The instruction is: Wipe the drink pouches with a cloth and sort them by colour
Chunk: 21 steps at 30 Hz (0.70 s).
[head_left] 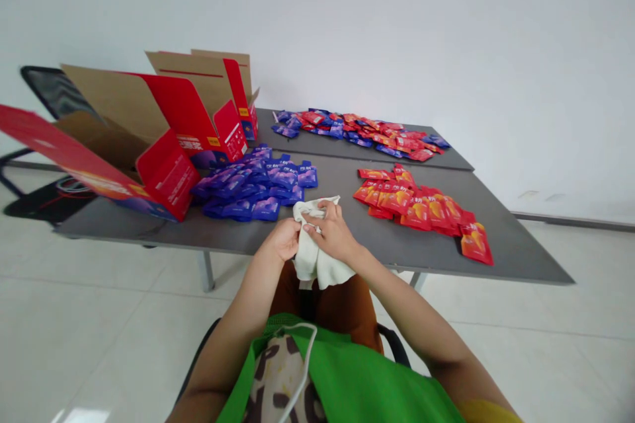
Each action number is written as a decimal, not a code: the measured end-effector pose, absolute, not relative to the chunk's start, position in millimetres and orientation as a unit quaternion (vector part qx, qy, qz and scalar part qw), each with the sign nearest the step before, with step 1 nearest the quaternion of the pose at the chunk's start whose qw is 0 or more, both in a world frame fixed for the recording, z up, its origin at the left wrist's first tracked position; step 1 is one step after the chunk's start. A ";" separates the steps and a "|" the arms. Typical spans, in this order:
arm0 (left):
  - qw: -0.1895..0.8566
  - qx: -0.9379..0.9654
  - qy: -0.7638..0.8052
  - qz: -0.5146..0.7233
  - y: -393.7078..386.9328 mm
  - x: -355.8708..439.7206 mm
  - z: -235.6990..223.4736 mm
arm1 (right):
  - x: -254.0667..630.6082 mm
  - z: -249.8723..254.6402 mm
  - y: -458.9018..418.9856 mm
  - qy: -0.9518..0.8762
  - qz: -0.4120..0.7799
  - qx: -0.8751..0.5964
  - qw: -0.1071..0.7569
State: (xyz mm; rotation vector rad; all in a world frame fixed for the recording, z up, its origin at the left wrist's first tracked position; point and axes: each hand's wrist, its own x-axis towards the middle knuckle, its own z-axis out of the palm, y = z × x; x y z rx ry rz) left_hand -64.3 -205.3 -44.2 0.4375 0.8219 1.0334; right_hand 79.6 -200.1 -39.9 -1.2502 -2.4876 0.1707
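Note:
A white cloth (pixel 322 269) hangs in folds over the table's front edge, between my two hands. My left hand (pixel 285 238) is closed at the cloth's left side, its fingertips curled out of sight. From the right, my right hand (pixel 333 235) grips the cloth with bent fingers. Whether anything lies inside the folds is hidden. Just beyond my left hand is a pile of blue-purple pouches (pixel 265 209). Red-orange pouches (pixel 418 211) lie spread out to the right of my right hand.
Two open red cartons, a near one (pixel 171 178) and a farther one (pixel 238 99), stand at the left with flaps up. Mixed red and blue pouches (pixel 362 129) are heaped at the back of the grey table (pixel 516 248). A black chair (pixel 54 89) is behind the cartons.

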 end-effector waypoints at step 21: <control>0.775 0.179 0.394 0.460 -205.8 -76.7 -42.4 | 82.9 8.8 -230.8 -0.890 0.014 -0.443 0.109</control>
